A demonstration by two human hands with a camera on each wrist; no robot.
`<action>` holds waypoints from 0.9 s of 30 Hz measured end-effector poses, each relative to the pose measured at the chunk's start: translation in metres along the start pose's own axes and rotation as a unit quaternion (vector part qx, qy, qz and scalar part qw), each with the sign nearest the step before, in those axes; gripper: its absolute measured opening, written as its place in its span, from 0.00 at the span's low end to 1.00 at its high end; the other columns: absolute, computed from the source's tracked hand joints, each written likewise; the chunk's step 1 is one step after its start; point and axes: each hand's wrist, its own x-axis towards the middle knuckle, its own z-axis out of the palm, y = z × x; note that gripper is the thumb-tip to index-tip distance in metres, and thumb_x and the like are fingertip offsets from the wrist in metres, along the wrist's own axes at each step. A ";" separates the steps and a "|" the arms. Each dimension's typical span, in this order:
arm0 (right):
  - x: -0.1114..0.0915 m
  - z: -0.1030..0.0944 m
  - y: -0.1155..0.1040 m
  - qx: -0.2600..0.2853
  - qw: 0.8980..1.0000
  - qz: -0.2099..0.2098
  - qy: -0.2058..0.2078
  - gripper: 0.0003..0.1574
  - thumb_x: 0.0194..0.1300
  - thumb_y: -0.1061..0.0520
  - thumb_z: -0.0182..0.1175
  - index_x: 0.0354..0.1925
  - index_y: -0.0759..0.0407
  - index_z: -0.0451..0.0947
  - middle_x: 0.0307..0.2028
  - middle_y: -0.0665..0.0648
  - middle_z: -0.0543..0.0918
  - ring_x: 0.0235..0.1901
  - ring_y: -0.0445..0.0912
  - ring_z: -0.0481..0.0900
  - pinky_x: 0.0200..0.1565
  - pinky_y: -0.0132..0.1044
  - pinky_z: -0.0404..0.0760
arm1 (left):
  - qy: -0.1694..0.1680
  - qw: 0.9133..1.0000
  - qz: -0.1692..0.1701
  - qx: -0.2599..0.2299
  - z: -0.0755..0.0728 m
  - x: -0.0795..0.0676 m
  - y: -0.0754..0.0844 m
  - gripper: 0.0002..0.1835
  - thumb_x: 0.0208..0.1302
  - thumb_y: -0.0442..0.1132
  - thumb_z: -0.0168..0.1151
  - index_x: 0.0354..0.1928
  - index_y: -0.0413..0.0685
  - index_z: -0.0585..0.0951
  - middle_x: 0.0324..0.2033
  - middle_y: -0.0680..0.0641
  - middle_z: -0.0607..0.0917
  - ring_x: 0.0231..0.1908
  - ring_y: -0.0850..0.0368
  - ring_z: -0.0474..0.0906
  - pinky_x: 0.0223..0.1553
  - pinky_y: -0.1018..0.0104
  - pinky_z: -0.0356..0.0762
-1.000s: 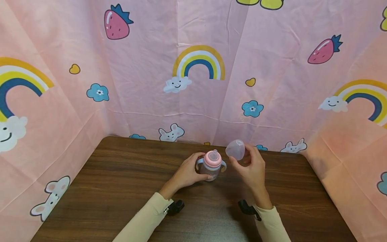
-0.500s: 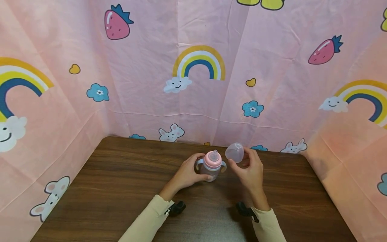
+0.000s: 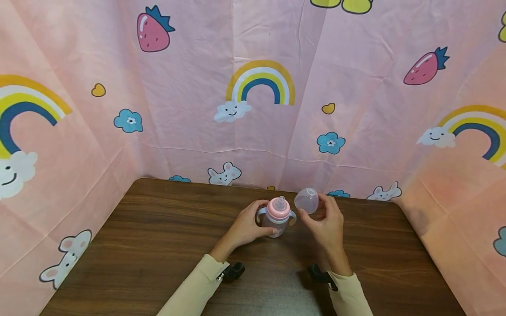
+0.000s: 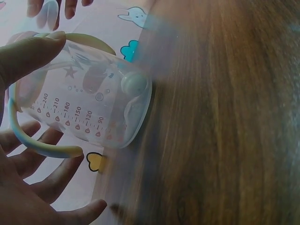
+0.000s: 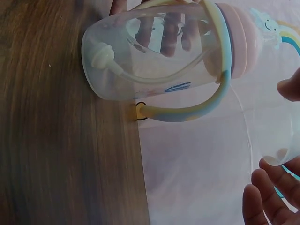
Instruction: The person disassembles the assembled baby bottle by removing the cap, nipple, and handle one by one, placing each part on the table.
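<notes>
A clear baby bottle [image 3: 275, 224] with a pink collar and a see-through nipple stands upright on the table. Its two side handles are pale blue and yellow. My left hand [image 3: 246, 223] holds it from the left, thumb across the front and fingers spread behind the handle [image 4: 44, 149]. Measuring marks show on the bottle wall in the left wrist view, and a straw with a weighted end [image 5: 102, 55] shows inside it in the right wrist view. Just right of the nipple, my right hand [image 3: 329, 224] pinches a clear domed bottle cap [image 3: 306, 201] between thumb and fingers, off the bottle.
The dark wood-grain table [image 3: 166, 245] extends in front and to both sides. A pink printed cloth [image 3: 189, 131] hangs close behind its back edge and along both sides. A black wrist camera [image 3: 234, 271] sits at the left sleeve, another [image 3: 318, 273] at the right.
My right hand has come slightly down and to the left with the cap, a little nearer the bottle. The left hand and the bottle stay in place.
</notes>
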 end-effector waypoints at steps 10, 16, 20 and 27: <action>0.002 -0.007 0.009 -0.021 1.000 0.014 -0.012 0.41 0.54 0.58 0.85 0.62 0.68 0.81 0.46 0.64 0.85 0.41 0.55 0.83 0.36 0.25 0.79 | 0.000 1.000 0.003 0.003 -0.002 0.001 -0.002 0.48 0.56 0.46 0.90 0.76 0.43 0.74 0.70 0.41 0.81 0.70 0.42 0.77 0.74 0.39 0.70; 0.002 -0.011 0.016 -0.042 0.998 0.023 -0.029 0.42 0.54 0.58 0.85 0.63 0.68 0.80 0.47 0.64 0.84 0.41 0.57 0.84 0.35 0.37 0.83 | 0.001 1.000 -0.003 0.004 -0.003 0.001 -0.001 0.49 0.55 0.46 0.90 0.76 0.43 0.74 0.70 0.42 0.81 0.70 0.42 0.76 0.74 0.39 0.70; 0.002 -0.014 0.019 -0.045 0.998 0.034 -0.040 0.42 0.54 0.58 0.86 0.64 0.68 0.80 0.48 0.64 0.84 0.42 0.57 0.83 0.35 0.39 0.85 | 0.001 1.000 -0.007 0.002 -0.003 0.001 0.000 0.49 0.56 0.46 0.89 0.76 0.43 0.74 0.70 0.42 0.81 0.71 0.42 0.76 0.74 0.39 0.70; 0.001 -0.018 0.020 -0.033 0.997 0.049 -0.058 0.42 0.54 0.60 0.85 0.64 0.68 0.79 0.48 0.65 0.84 0.42 0.57 0.83 0.35 0.22 0.78 | 0.002 1.000 -0.007 0.005 -0.004 0.000 -0.001 0.48 0.56 0.46 0.89 0.76 0.44 0.73 0.70 0.42 0.81 0.71 0.42 0.76 0.75 0.40 0.70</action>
